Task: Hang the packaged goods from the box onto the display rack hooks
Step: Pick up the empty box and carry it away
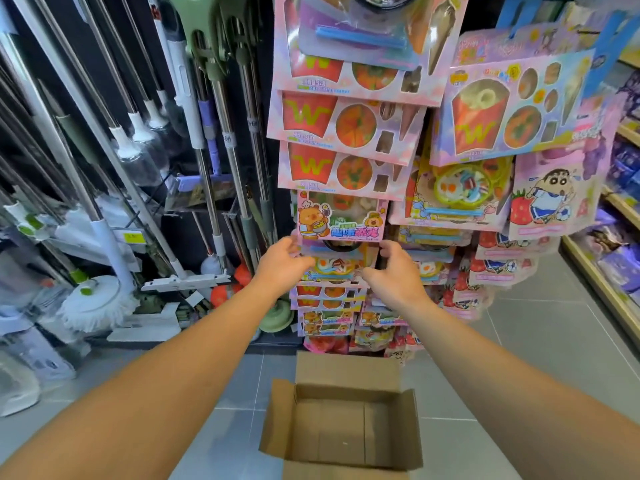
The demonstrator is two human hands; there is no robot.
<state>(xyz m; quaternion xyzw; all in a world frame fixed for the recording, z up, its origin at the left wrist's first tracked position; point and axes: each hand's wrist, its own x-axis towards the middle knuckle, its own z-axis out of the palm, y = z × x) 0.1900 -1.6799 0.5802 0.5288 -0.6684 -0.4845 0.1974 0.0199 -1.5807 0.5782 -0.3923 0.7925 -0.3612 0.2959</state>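
Shop aisle with grey floor tiles (540,341), mops (100,299) racked on the left and a display rack (349,216) crowded with pink toy packs straight ahead. From the head view, both arms reach to one pack (337,263) with toy fried eggs, low on the rack under a bear-printed pack (341,216). Left hand (282,263) curls round its left edge; right hand (393,268) grips its right edge, fingers bent. Below on the floor, the cardboard box (346,424) stands open and looks empty. The hook itself is hidden behind the packs, so the hang hole could miss it unseen, and a release then would drop the pack; crowding neighbours might also be knocked loose
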